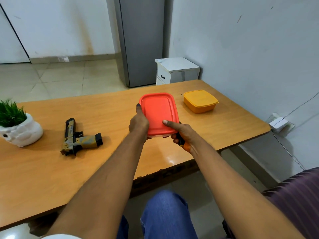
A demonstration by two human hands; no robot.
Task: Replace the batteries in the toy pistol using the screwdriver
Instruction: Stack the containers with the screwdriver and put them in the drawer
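Wooden table (pixel 224 121): toy pistol (pixel 79 138) left of hands (pixel 139 124), apparently gripping red-lidded box (pixel 159 112)

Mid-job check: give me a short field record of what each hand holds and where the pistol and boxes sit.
left hand: grips red-lidded container, thumb on its left edge
right hand: thumb on the lid, fingers curled round a black and orange screwdriver handle
toy pistol: lying on table, untouched
yellow box: closed, far right
potted plant: table's left edge
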